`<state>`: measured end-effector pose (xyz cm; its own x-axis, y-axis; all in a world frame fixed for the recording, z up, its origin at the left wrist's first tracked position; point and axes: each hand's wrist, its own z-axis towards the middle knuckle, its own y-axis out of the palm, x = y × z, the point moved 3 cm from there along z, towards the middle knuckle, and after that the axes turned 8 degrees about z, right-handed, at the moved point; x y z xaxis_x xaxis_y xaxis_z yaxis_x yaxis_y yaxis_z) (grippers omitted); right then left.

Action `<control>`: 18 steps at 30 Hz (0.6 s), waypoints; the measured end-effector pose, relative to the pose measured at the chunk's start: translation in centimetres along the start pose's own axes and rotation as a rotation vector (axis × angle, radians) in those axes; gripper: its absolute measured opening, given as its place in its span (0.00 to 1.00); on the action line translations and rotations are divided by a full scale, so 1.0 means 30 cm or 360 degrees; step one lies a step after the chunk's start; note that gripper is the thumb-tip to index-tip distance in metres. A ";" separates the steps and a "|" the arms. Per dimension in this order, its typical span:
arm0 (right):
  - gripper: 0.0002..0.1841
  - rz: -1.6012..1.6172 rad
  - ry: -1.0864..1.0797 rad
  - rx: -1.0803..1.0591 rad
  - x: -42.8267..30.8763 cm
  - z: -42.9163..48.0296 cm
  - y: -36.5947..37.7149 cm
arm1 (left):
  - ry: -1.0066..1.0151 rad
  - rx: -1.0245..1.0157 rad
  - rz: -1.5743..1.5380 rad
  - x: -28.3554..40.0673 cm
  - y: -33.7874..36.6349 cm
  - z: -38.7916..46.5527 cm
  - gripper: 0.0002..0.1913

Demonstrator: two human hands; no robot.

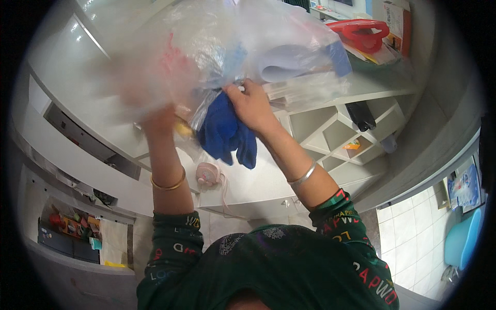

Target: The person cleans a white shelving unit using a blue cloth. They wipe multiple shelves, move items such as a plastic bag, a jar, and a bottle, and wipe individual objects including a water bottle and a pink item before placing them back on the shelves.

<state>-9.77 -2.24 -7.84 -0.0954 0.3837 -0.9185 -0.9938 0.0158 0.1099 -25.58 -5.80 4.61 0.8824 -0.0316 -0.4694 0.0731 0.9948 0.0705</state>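
My right hand (252, 106) pinches the top of a dark blue cloth item (228, 131), which hangs down in finger-like lobes, much like a glove. Clear plastic bags (209, 35) lie crumpled behind it and up against my fingers. Motion blurs my left hand (153, 93) beside the bags, so its grip cannot be made out. Something pink and red (174, 58), also smeared, shows through the plastic near that hand. A blurred yellow thing (183, 128) sits between my left wrist and the blue cloth.
A rolled paper (285, 64) and a red plastic object (364, 34) rest on the counter at right. Below are diamond-shaped rack compartments (331, 133) holding a black item (361, 116). Lower down, a small pink bag (208, 173) with a strap lies on a white surface (255, 190).
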 end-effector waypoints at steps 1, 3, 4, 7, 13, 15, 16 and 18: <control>0.27 0.0048 -0.0036 0.0041 0.003 0.009 -0.008 | 0.0049 0.0032 -0.0507 0.025 -0.002 -0.015 0.17; 0.28 0.0188 -0.0208 0.0072 0.005 0.000 -0.009 | -0.0022 -0.0165 -0.0650 0.074 0.006 -0.054 0.23; 0.29 0.0274 -0.0340 0.0054 0.006 -0.027 -0.012 | -0.0076 -0.0362 -0.0521 0.086 0.014 -0.070 0.26; 0.36 0.0106 -0.0416 0.0068 0.012 -0.118 -0.018 | 0.0006 -0.0641 -0.0565 0.095 0.048 -0.083 0.32; 0.43 -0.0330 -0.0412 0.0110 -0.035 -0.234 -0.016 | -0.0171 -0.0820 -0.0290 0.184 0.249 -0.072 0.29; 0.41 -0.0532 -0.0359 0.0053 -0.036 -0.236 -0.025 | -0.0212 -0.0881 -0.0279 0.218 0.278 -0.081 0.30; 0.40 -0.0628 -0.0353 0.0021 -0.033 -0.234 -0.032 | -0.0219 -0.0922 -0.0341 0.234 0.274 -0.089 0.30; 0.36 -0.0614 -0.0402 0.0016 -0.024 -0.230 -0.049 | -0.0226 -0.0968 -0.0471 0.245 0.245 -0.086 0.32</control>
<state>-8.62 -8.91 -9.96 0.2994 0.5609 -0.7719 -0.9533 0.2103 -0.2170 -19.76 1.52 -0.60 0.9208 -0.2812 -0.2701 0.0832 0.8185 -0.5685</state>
